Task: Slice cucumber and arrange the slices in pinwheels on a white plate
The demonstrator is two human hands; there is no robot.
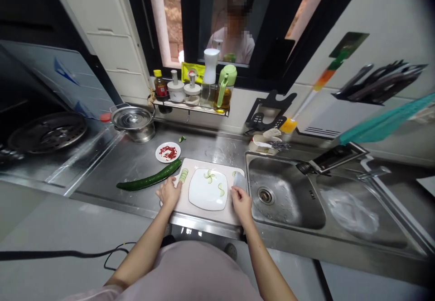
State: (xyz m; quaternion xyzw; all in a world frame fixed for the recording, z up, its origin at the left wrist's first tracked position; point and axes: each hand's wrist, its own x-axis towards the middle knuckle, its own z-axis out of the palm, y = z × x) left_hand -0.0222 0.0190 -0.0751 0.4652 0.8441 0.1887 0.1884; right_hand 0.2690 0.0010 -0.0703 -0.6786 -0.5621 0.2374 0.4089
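Note:
My left hand (pixel 170 193) is at the left edge of the pale cutting board (pixel 183 201), fingers apart, its tips beside or touching a short row of cucumber slices (pixel 184 174). My right hand (pixel 242 203) is closed at the board's right side. A knife (pixel 239 181) with a broad grey blade extends upward from it; the handle is hidden in the fingers. Between both hands, on the board, lies a white squarish plate (pixel 204 197). It carries a fan of cucumber pieces (pixel 210 176) near its far edge and a smaller group (pixel 221 188) at the right.
A long cucumber (pixel 147 182) lies left of the board, near a small plate (pixel 158 154) of chopped red pieces. Behind stand a steel pot (pixel 141 131) and a condiment rack (pixel 193 106). The sink (pixel 288 201) adjoins on the right. A knife holder (pixel 343 115) hangs on the wall.

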